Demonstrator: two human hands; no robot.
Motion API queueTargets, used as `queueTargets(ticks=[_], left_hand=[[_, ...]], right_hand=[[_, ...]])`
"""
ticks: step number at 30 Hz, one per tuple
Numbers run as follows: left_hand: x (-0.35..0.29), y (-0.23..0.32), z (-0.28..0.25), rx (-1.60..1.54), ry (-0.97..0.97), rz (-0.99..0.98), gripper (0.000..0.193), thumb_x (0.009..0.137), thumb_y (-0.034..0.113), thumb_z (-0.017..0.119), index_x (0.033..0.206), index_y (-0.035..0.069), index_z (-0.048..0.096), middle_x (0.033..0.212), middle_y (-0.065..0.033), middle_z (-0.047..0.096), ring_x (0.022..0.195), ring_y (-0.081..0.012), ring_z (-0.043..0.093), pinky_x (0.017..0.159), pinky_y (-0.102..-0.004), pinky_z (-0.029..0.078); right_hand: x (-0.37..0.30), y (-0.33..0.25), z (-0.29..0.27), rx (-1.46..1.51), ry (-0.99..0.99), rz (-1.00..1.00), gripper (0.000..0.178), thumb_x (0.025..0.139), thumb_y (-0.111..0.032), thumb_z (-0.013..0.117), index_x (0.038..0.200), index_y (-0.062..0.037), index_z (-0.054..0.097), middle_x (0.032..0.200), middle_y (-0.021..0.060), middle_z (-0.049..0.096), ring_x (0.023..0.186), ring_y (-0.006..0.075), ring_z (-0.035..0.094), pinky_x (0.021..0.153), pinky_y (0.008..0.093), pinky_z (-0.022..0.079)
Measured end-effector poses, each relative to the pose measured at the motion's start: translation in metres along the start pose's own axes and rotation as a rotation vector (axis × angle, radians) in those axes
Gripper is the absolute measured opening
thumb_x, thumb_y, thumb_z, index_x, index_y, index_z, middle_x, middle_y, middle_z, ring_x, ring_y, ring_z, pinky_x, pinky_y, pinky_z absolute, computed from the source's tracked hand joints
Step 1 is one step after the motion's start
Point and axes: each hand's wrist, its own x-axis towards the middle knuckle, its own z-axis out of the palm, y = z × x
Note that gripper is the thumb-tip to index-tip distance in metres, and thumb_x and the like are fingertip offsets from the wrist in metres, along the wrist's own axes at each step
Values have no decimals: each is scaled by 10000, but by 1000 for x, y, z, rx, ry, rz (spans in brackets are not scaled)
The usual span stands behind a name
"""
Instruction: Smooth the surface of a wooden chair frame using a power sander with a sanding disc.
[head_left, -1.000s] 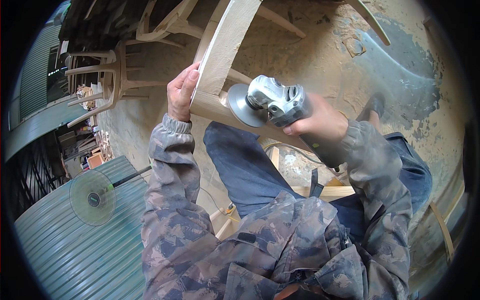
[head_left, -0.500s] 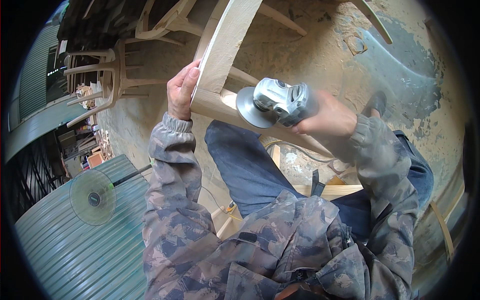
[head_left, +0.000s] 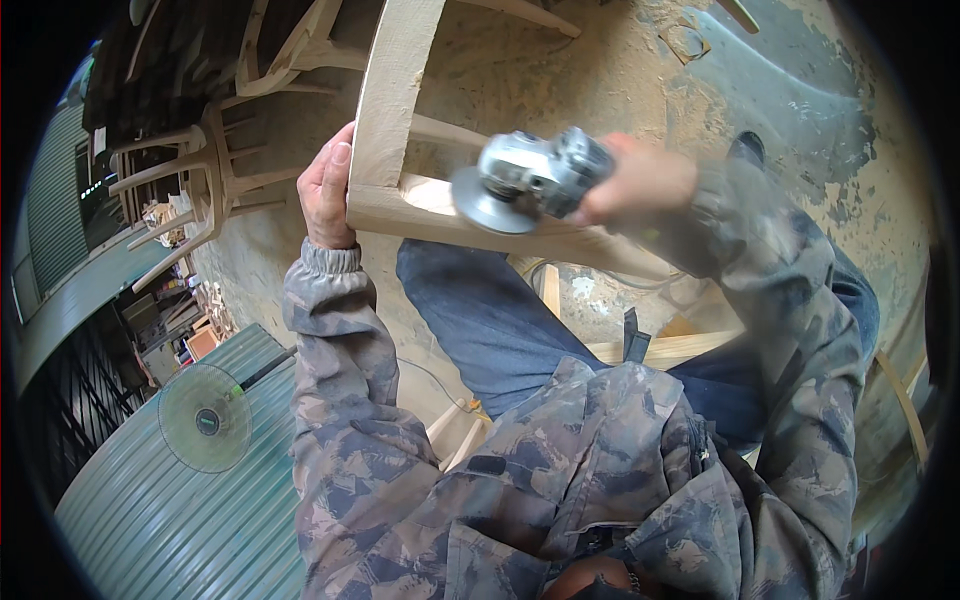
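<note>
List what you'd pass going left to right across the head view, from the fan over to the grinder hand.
Standing fan → left hand gripping the wooden chair frame → angle grinder → right hand, blurred.

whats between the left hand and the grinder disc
In the head view, only the corner of the bare wooden chair frame: the left hand grips its outer edge, and the grinder disc meets its inner side.
</note>
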Motion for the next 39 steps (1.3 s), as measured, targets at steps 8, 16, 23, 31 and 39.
queueTargets(ticks=[8,16,23,31,39], left_hand=[[-1,-9,-21,-23,28,-35,505,965,355,528,1219,-77,587,1149,-115,641,1031,-161,592,907,-270,446],[7,-11,-2,-32,31,-40,485,922,354,613,1183,-54,628,1096,-98,663,1001,-147,597,898,-262,447],[-1,-2,17,-22,67,-31,465,912,345,629,1171,-41,639,1061,-93,677,975,-140,604,874,-259,458],[17,-26,34,109,12,40,459,894,407,626,1103,1,671,1014,-98,689,955,-150,620,867,-274,465],[25,-66,68,25,139,95,730,758,707,610,1070,55,715,1001,-155,699,967,-248,646,875,-333,481]], right_hand=[[-51,74,-6,-91,216,96,480,642,-222,789,1037,9,643,892,83,661,831,168,596,805,274,457],[-24,22,4,291,200,-20,375,724,-196,721,1018,4,598,820,63,618,712,131,588,637,273,482],[-4,-23,-1,220,-15,17,355,729,-195,722,1007,-6,608,820,66,622,689,139,592,631,267,479],[-33,40,3,207,242,149,301,747,-177,695,972,-10,587,753,77,612,626,166,592,589,297,497],[-122,86,-35,580,732,-35,344,813,-352,651,949,-42,588,813,92,629,689,224,636,608,341,543]])
